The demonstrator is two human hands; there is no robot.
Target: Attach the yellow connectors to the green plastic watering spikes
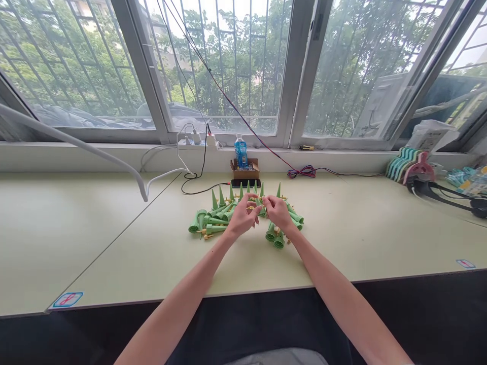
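**At the window bench:** On a pale green bench (pixel 114 243) below a barred window, a heap of green plastic cone-shaped spikes (pixel 208 224) lies on its side at left. A row of upright green cones (pixel 232 193) stands just behind it. The person's left hand (pixel 242 219) is closed in a fingertip pinch on a small yellow plastic piece (pixel 250 207), held just above the heap. The right hand (pixel 278 213) meets it with fingers curled tight, though whether it grips the same piece or another cannot be told. A second cluster of green spikes (pixel 274 237) lies under the right wrist.

The likeliest mishap is a slip. The yellow piece is tiny and held by fingertips alone, so it could drop among the cones, where similar yellow bits already lie. A forearm swinging wide could also topple the upright row, which stands close behind the knuckles and just in front of the small brown cardboard box (pixel 245 170).

Much is hard to read — the hands mask the point where the fingertips meet, and the yellow piece is too small for its shape to show. It is unclear whether the blue-labelled clear plastic bottle (pixel 241 151) stands in the box or behind it. At far right, the teal and pink stack (pixel 403 162) is partly hidden by clutter.
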